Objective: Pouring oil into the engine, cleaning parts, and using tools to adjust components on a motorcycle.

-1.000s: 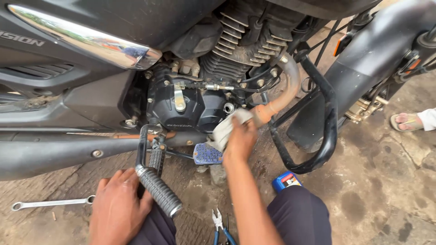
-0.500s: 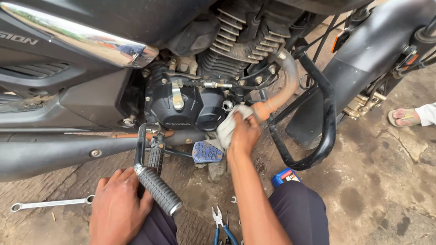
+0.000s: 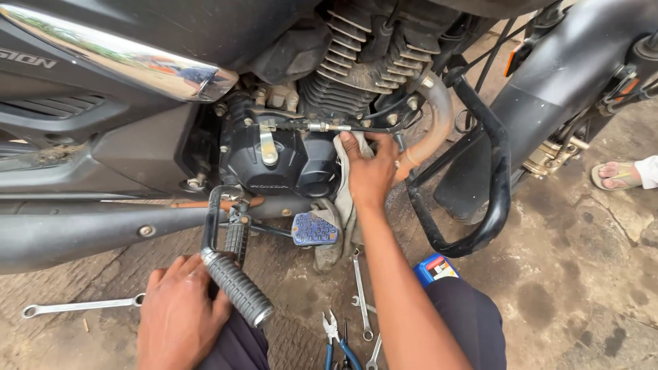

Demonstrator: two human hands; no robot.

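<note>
My right hand (image 3: 370, 175) presses a dirty grey rag (image 3: 340, 209) against the front of the black engine cover (image 3: 277, 161) of a motorcycle, just under the clutch cable. The rag hangs down past the blue brake pedal (image 3: 314, 228). My left hand (image 3: 179, 318) rests low at the left, its fingers against the ribbed rubber footpeg (image 3: 236, 288) that sticks out toward me. Above are the engine's cooling fins (image 3: 349, 65) and a chrome muffler shield (image 3: 130, 58).
A black crash guard (image 3: 490, 185) loops right of my right arm. On the ground lie a long spanner (image 3: 79, 306) at left, spanners (image 3: 360, 291) and blue-handled pliers (image 3: 337, 339) between my arms, and a blue box (image 3: 433, 268). Another person's sandalled foot (image 3: 620, 175) is at far right.
My right hand with the rag has moved up and slightly left along the engine cover, toward the cable. My left hand stays at the footpeg. The view has tilted down a little.
</note>
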